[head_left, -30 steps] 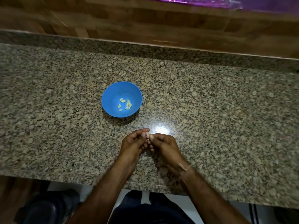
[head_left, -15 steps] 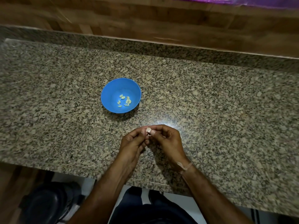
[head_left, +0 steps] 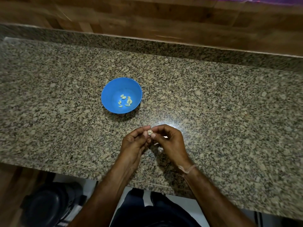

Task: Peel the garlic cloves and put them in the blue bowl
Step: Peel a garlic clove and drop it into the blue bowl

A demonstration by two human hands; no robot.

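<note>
Two bare hands met just above the speckled grey-and-tan granite countertop (head_left: pixel 229 112), and between them sat one small pale garlic clove (head_left: pixel 150 132). The left hand (head_left: pixel 134 143) pinched it with curled fingertips, thumb on top. The right hand (head_left: pixel 170 141) pinched the same clove from the other side, fingers bent round it, so both were grasping it. A thin pale thread band (head_left: pixel 188 169) circled the right wrist. Beneath the hands lay a couple of whitish scraps (head_left: pixel 160 149) on the stone; whether they were skin I could not tell.

Just beyond the hands and a little to the left stood the round blue plastic bowl (head_left: pixel 106 94), upright on the counter, apart from both hands. Several peeled yellowish cloves (head_left: pixel 125 101) lay loose in its bottom. A brown wood-plank wall (head_left: pixel 164 22) ran behind the counter's raised granite edge, and a dark rounded object (head_left: pixel 49 205) sat down by the floor at the left.
</note>
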